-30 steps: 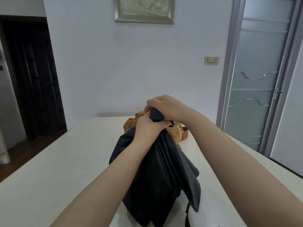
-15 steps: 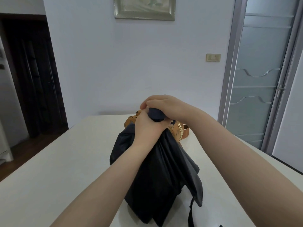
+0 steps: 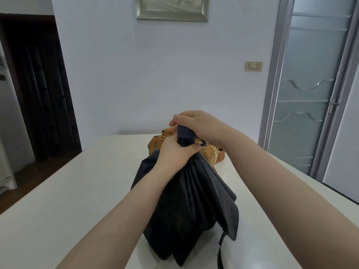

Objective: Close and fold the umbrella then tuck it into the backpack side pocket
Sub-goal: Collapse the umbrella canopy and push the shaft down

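Observation:
A black umbrella (image 3: 190,206) stands collapsed in front of me, its loose canopy hanging in folds down to the white table (image 3: 58,200). My left hand (image 3: 174,150) is closed around the bunched fabric just below the top. My right hand (image 3: 198,123) grips the dark end piece at the top of the umbrella. Behind the umbrella an orange-brown patterned backpack (image 3: 157,142) with gold studs lies on the table, mostly hidden; its side pocket cannot be seen.
The umbrella's black strap (image 3: 220,251) dangles at the lower right. A white wall with a framed picture (image 3: 172,8) stands behind the table. A frosted glass door (image 3: 310,94) is at the right, a dark doorway (image 3: 38,84) at the left.
My right hand has risen a little, baring more of the umbrella's dark top above my left hand. Both hands keep their hold.

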Demonstrator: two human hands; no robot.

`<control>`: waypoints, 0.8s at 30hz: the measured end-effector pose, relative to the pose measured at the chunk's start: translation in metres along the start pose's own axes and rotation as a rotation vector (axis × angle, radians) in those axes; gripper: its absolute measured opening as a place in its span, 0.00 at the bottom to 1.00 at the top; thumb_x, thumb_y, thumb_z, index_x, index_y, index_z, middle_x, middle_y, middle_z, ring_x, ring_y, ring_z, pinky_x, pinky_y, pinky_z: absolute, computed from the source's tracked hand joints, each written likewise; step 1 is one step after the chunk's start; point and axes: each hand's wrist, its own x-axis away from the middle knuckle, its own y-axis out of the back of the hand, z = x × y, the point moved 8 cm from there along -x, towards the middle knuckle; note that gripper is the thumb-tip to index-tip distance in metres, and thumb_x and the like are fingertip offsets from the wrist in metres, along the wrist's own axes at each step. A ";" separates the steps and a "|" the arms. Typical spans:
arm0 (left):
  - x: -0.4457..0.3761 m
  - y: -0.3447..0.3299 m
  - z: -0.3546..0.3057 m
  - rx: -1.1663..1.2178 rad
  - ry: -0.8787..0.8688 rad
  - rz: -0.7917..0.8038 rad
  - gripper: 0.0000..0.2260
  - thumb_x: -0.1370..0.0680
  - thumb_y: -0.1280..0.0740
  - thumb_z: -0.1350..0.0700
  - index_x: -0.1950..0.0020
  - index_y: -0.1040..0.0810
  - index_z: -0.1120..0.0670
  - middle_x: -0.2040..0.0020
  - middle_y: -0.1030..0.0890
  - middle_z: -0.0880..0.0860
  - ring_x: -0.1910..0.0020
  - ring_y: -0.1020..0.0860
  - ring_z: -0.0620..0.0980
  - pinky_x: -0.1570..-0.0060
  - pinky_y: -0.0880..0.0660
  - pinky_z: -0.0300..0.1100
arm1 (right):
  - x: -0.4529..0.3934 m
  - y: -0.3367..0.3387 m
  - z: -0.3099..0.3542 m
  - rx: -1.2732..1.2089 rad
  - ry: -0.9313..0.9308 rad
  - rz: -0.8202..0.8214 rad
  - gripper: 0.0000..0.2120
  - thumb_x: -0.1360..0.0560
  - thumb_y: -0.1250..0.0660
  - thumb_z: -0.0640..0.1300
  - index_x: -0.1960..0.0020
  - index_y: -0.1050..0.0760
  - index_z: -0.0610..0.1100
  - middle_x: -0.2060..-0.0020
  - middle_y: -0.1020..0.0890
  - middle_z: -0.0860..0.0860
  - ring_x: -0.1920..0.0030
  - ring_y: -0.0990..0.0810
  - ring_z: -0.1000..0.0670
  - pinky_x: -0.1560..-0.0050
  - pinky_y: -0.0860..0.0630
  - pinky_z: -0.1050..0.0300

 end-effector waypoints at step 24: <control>-0.005 -0.003 0.000 0.028 -0.074 -0.098 0.06 0.35 0.29 0.59 0.67 0.25 0.51 0.71 0.21 0.47 0.73 0.24 0.37 0.76 0.32 0.26 | 0.000 -0.005 -0.011 -0.053 0.043 0.000 0.12 0.24 0.43 0.49 0.55 0.21 0.48 0.58 0.21 0.56 0.61 0.24 0.63 0.64 0.31 0.69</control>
